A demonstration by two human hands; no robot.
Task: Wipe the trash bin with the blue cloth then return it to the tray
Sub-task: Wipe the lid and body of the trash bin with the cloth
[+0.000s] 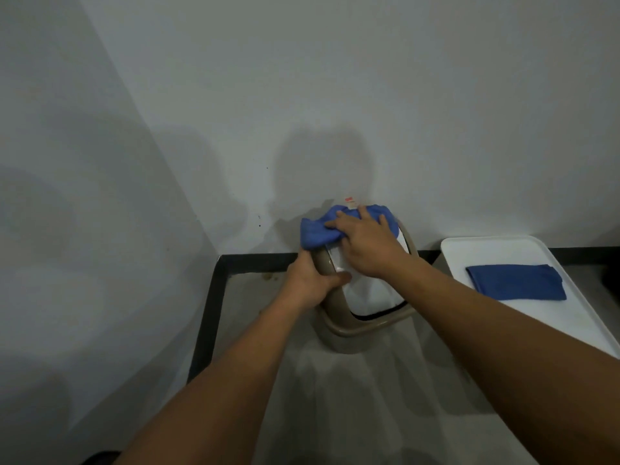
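1. I saw the trash bin [364,310] standing on the grey floor [352,414] in a corner, close to the white wall [335,95], its beige rim framing a white swing lid
2. My right hand [365,243] lay flat with fingers spread, pressing the blue cloth [318,231] onto the far top edge of the bin, not clenched around it
3. The cloth was bunched there, draped over the rim and hanging a little on the left side
4. My left hand [312,280] grasped the beige rim on the bin's left side, thumb resting on the lid's edge
5. The white tray [536,317] sat to the right of the bin, apart from it
6. A second blue cloth, folded [516,281], lay flat on the tray
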